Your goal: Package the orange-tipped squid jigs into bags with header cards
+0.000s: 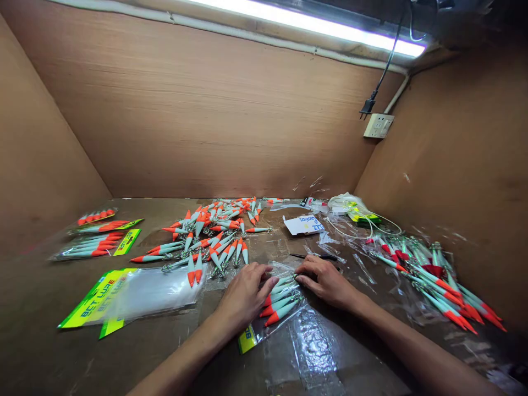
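Observation:
In front of me a clear plastic bag (284,324) with a yellow-green label (248,340) lies on the table, holding several pale green and orange squid lures (282,312). My left hand (247,289) is at the bag's left edge, fingers curled and closed over the plastic. From the other side, my right hand (324,279) pinches the bag near the hook ends of the lures. The exact grip of the right fingertips is partly hidden. Just behind the right hand rests a pair of dark-handled pliers (325,257).
Loose squid lures (223,225) are heaped at the back middle. Flat labelled bags (157,289) lie left, with packed lures (93,242) behind them. More lures (445,286) are piled right. A white card (304,225) sits behind, and a plug (367,105) hangs above.

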`<act>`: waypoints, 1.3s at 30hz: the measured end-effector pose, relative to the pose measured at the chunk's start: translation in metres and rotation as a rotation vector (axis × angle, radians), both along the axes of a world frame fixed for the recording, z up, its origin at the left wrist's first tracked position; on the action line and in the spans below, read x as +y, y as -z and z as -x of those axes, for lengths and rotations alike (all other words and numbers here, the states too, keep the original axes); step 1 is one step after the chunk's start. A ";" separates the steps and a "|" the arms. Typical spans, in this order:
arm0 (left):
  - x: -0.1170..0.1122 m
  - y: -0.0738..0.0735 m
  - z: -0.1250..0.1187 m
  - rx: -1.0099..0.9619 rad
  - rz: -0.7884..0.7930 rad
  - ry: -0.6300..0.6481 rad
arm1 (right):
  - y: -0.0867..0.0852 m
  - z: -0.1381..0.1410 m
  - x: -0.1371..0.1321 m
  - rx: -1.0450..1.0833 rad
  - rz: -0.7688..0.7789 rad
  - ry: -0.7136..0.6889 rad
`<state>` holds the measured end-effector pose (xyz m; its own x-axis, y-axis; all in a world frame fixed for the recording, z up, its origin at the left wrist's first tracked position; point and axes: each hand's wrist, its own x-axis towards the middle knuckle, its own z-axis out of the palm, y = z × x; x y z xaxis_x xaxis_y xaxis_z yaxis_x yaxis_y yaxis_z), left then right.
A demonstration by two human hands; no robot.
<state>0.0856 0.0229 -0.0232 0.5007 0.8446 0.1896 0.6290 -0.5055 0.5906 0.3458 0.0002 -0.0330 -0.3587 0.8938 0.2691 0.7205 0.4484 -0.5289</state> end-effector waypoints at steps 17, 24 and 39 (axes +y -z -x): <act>0.010 0.002 -0.021 -0.086 0.179 -0.037 | -0.003 -0.007 -0.005 0.103 0.044 0.034; 0.009 0.002 -0.026 -0.182 0.239 0.031 | -0.005 0.006 -0.003 0.164 0.066 0.031; 0.008 0.009 -0.017 -0.515 0.773 0.166 | -0.006 0.017 -0.010 0.290 0.102 -0.035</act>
<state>0.1030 0.0313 -0.0318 0.6364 0.7542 -0.1617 0.1524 0.0826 0.9849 0.3285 -0.0095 -0.0266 -0.3114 0.9099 0.2741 0.5181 0.4044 -0.7537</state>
